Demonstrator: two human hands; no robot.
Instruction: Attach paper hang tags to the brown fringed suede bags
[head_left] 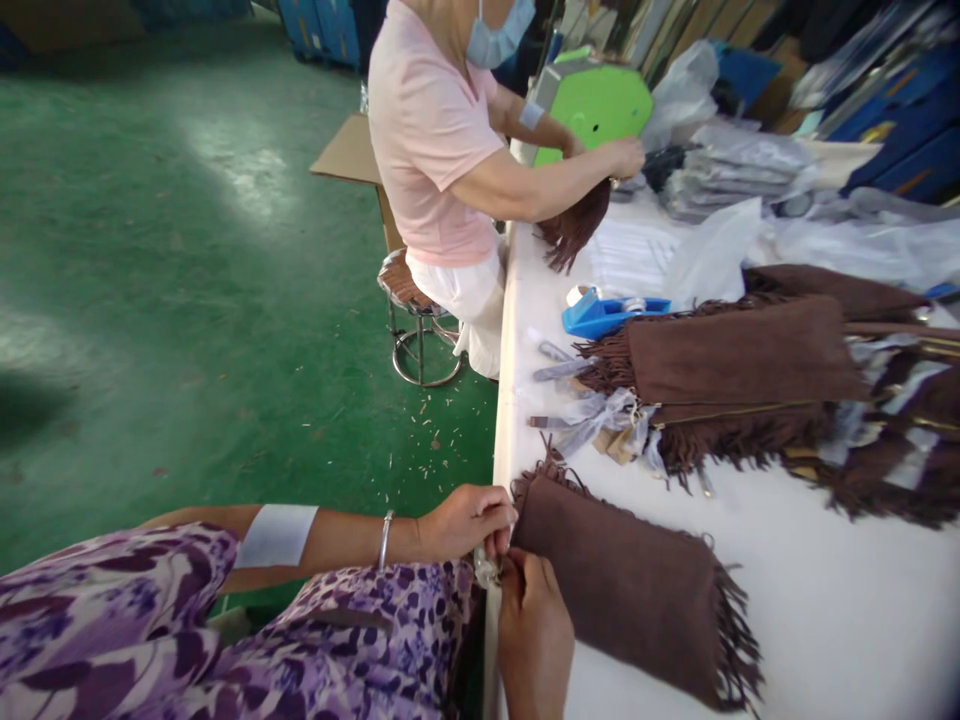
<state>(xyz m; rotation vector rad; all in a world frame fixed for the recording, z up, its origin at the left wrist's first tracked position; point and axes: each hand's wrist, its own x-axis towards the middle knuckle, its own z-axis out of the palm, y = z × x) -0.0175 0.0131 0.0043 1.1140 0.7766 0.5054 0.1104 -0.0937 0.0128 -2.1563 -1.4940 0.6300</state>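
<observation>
Pinching small shiny piece (485,567) | left fingers (492,499), right fingers (532,571) | brown pouch (622,575) beside

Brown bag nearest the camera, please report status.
Left hand, right hand close together at end of brown bag. Bag lying on table. Tape dispenser farther off, not blocking.

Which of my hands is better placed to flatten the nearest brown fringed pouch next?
Probably your right hand: it is over the white table, right beside the brown fringed pouch, while your left hand is mostly outside the tabletop.
</observation>
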